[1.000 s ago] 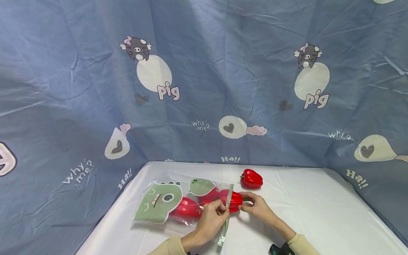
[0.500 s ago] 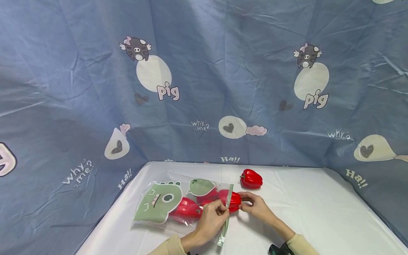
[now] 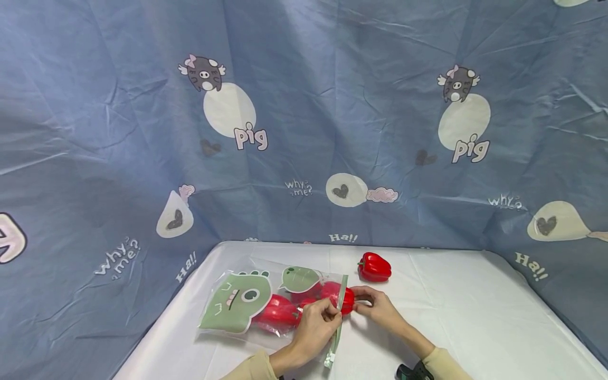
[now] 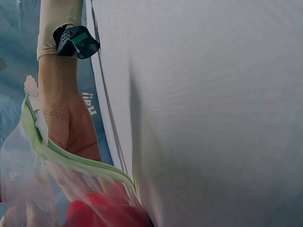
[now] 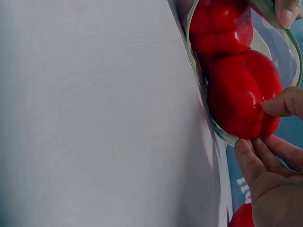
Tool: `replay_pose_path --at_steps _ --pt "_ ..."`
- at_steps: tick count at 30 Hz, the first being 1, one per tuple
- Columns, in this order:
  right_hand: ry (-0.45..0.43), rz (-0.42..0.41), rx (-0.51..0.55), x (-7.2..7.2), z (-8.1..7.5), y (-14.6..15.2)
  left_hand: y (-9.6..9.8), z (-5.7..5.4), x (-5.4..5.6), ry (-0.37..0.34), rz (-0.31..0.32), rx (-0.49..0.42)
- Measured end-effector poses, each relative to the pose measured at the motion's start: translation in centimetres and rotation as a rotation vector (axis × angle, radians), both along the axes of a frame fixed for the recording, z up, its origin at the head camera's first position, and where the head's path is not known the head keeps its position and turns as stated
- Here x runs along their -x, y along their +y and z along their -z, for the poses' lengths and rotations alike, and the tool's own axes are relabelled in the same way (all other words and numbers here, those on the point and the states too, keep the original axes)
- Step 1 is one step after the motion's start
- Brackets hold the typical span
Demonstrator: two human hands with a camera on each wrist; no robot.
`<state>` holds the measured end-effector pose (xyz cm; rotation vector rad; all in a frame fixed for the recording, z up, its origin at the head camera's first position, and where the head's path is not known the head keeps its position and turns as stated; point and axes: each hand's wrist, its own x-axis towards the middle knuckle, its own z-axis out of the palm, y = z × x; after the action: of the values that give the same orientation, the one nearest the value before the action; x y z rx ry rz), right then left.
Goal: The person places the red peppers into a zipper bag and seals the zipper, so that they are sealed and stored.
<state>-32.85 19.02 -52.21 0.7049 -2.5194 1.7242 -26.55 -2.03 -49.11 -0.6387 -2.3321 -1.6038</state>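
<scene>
A clear zip bag (image 3: 235, 303) with a green cartoon print lies on the table, its green-edged mouth toward the right. Several red bell peppers (image 3: 277, 310) show through the plastic. At the mouth, my left hand (image 3: 314, 326) pinches the bag's edge. My right hand (image 3: 381, 307) holds the outer end of a red bell pepper (image 5: 241, 92) between thumb and fingers. That pepper is partly inside the mouth, beside another red bell pepper (image 5: 222, 30) deeper in the bag. The left wrist view shows the zip strip (image 4: 85, 161) curving in front of the right hand.
One loose red bell pepper (image 3: 375, 267) lies on the white tablecloth (image 3: 456, 301) behind my right hand. The zip slider (image 3: 329, 360) hangs at the near end of the bag's mouth. A blue printed curtain (image 3: 304, 132) stands behind the table.
My right hand has moved slightly left, and the held bell pepper has slid farther into the bag. The left hand keeps its place at the mouth.
</scene>
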Motion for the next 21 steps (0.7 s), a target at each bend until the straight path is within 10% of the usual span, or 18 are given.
replay_pose_path --at_steps 21 --pt "0.007 -0.001 -0.011 0.4 0.0 -1.9 0.0 0.2 0.1 -0.011 0.011 -0.002"
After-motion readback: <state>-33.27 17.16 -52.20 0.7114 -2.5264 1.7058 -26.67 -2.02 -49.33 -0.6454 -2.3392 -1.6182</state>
